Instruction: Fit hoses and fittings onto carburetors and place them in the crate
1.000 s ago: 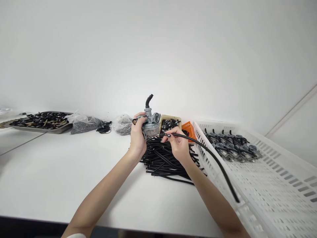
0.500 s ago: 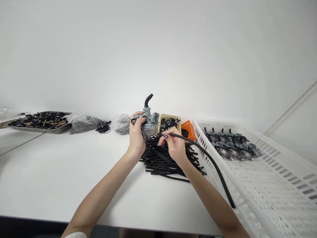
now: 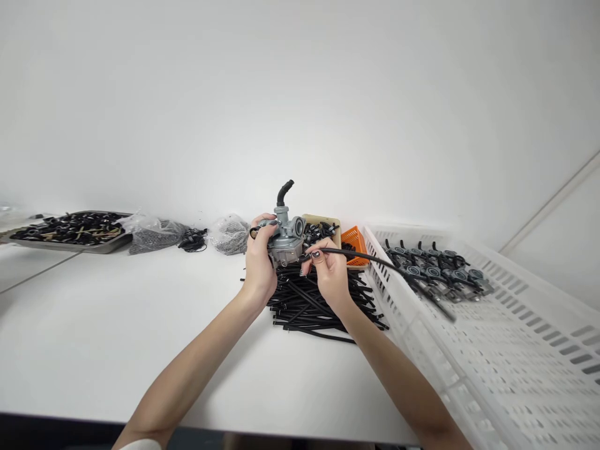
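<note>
Carburetor (image 3: 287,240) at frame center, held up off the table, bent black boot (image 3: 284,192) on top. My left hand (image 3: 259,265) is wrapped around its left side, fingers and thumb closed on it. My right hand (image 3: 332,275) pinches a black hose (image 3: 370,256) near one end, at the carburetor's lower right; can't tell if it's seated. Hose's far end hangs over the white crate (image 3: 529,369), right of frame, with more carburetors (image 3: 435,272) inside. Hose pile (image 3: 319,309) below my hands; cream bin (image 3: 323,218) and orange basket (image 3: 360,240) just behind. Metal tray (image 3: 105,247) of black parts, left of frame.
</note>
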Tool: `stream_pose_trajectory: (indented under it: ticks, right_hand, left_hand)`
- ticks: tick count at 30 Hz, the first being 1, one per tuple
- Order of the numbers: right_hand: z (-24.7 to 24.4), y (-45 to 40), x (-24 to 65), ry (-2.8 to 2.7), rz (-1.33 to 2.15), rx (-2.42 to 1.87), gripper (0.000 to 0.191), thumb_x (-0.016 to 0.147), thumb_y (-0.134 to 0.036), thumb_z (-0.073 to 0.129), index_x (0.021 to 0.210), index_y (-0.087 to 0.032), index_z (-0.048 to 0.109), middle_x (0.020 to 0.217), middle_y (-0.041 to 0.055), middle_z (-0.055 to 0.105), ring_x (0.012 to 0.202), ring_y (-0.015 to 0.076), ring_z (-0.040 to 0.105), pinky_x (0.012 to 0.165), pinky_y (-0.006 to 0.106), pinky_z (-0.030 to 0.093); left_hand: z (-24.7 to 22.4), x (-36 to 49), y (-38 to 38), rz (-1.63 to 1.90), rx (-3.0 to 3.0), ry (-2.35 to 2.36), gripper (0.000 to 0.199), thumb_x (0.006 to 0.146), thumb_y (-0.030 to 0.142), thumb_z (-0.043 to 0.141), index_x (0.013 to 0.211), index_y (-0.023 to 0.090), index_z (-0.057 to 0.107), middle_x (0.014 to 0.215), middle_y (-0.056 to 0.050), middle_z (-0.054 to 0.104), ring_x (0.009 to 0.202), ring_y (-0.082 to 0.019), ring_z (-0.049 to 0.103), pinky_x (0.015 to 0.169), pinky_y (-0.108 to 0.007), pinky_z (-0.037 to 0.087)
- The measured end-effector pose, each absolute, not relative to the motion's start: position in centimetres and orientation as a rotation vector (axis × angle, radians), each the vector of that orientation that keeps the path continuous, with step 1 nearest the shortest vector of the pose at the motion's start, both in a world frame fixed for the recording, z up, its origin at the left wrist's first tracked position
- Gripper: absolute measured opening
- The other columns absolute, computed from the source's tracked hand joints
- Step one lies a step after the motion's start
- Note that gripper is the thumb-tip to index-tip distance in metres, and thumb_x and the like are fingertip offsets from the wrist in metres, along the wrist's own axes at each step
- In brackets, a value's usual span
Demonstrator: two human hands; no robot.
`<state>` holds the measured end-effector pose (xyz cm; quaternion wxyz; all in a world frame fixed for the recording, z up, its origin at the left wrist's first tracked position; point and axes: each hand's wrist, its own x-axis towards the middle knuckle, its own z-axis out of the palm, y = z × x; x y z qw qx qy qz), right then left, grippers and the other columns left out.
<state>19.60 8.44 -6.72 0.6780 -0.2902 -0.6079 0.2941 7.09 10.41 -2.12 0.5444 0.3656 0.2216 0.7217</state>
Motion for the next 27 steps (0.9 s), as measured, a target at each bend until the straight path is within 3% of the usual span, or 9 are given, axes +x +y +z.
stream_pose_trajectory:
  ticks: [8, 13, 16, 19, 22, 27]
  right_hand:
    - [-7.1, 7.5, 19.1, -1.421, 0.494, -0.633, 0.024, 0.101, -0.046, 0.059, 0.092, -0.024, 0.056, 0.062, -0.0033, 0.067, 0.056, 0.0146, 0.065, 0.060, 0.028, 0.051]
    - [-6.0, 8.1, 20.0, -1.392, 0.713, -0.603, 0.035, 0.093, -0.056, 0.067, 0.088, -0.022, 0.059, 0.052, -0.0050, 0.061, 0.047, 0.0136, 0.059, 0.051, 0.026, 0.045]
    - [-5.4, 8.2, 20.3, -1.319, 0.816, -0.614, 0.037, 0.087, -0.057, 0.074, 0.085, -0.021, 0.063, 0.052, -0.0052, 0.058, 0.048, 0.0119, 0.055, 0.051, 0.025, 0.042]
    - [-5.1, 8.1, 20.3, -1.087, 0.845, -0.610, 0.037, 0.074, -0.046, 0.087, 0.088, -0.022, 0.062, 0.068, -0.0047, 0.060, 0.060, 0.0108, 0.056, 0.058, 0.024, 0.047]
    - [-5.2, 8.1, 20.2, -0.894, 0.833, -0.631, 0.050, 0.065, -0.034, 0.091, 0.096, -0.026, 0.053, 0.086, -0.0039, 0.060, 0.076, 0.0117, 0.059, 0.070, 0.025, 0.053]
    - [-5.8, 8.3, 20.2, -0.903, 0.701, -0.728, 0.052, 0.069, -0.035, 0.088, 0.105, -0.027, 0.051, 0.109, 0.0017, 0.058, 0.088, 0.0143, 0.061, 0.080, 0.031, 0.057]
  left_hand:
    - [-2.1, 7.0, 10.9, 1.712, 0.819, 0.520, 0.019, 0.074, 0.029, 0.067, 0.092, 0.023, 0.063, 0.098, 0.000, 0.059, 0.087, -0.017, 0.061, 0.066, -0.021, 0.054]
    - [-2.0, 6.9, 11.1, 1.712, 0.824, 0.513, 0.022, 0.070, 0.030, 0.069, 0.090, 0.022, 0.062, 0.094, 0.000, 0.060, 0.089, -0.017, 0.062, 0.067, -0.020, 0.054]
    - [-2.0, 7.0, 11.1, 1.614, 0.809, 0.551, 0.027, 0.072, 0.034, 0.068, 0.096, 0.023, 0.062, 0.094, -0.002, 0.061, 0.084, -0.019, 0.065, 0.060, -0.022, 0.055]
    - [-2.2, 7.2, 10.9, 1.527, 0.831, 0.565, 0.032, 0.073, 0.039, 0.068, 0.101, 0.023, 0.060, 0.093, -0.001, 0.061, 0.075, -0.019, 0.065, 0.049, -0.022, 0.052]
    - [-2.5, 7.6, 10.6, 1.531, 0.858, 0.552, 0.033, 0.070, 0.038, 0.069, 0.098, 0.024, 0.058, 0.092, 0.000, 0.060, 0.073, -0.018, 0.064, 0.046, -0.021, 0.050]
    - [-2.6, 7.8, 10.4, 1.572, 0.902, 0.533, 0.033, 0.068, 0.034, 0.069, 0.097, 0.023, 0.057, 0.090, 0.000, 0.058, 0.078, -0.018, 0.062, 0.051, -0.021, 0.053]
